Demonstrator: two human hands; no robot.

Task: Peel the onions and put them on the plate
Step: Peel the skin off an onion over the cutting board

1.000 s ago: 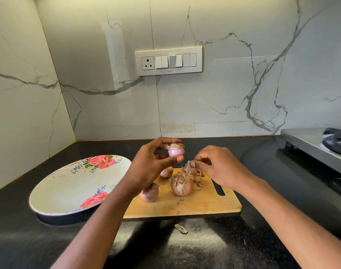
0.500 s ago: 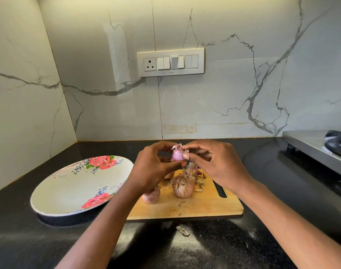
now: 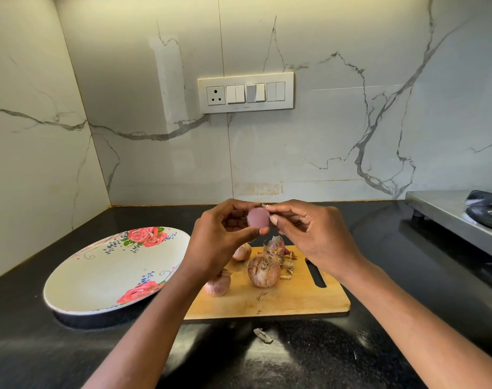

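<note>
My left hand (image 3: pixel 219 240) holds a small pink peeled onion (image 3: pixel 258 217) between thumb and fingers, lifted above the wooden cutting board (image 3: pixel 295 301). My right hand (image 3: pixel 312 234) pinches a scrap of skin at the onion's top right edge. Three unpeeled onions lie on the board: a large one (image 3: pixel 263 273) in the middle, one (image 3: pixel 218 284) at the left edge and one (image 3: pixel 242 251) partly hidden behind my left hand. A pile of peels (image 3: pixel 281 248) sits behind the large onion. The floral white plate (image 3: pixel 104 273) stands left of the board and holds nothing.
The black counter (image 3: pixel 393 318) runs under everything. One loose peel (image 3: pixel 263 335) lies on it in front of the board. A steel stove (image 3: pixel 457 217) stands at the right edge. Marble walls close the back and left, with a switch panel (image 3: pixel 245 92) above.
My right hand rose from the peel pile to the onion and now pinches skin at its top. The onion has been turned, showing a smooth pink side.
</note>
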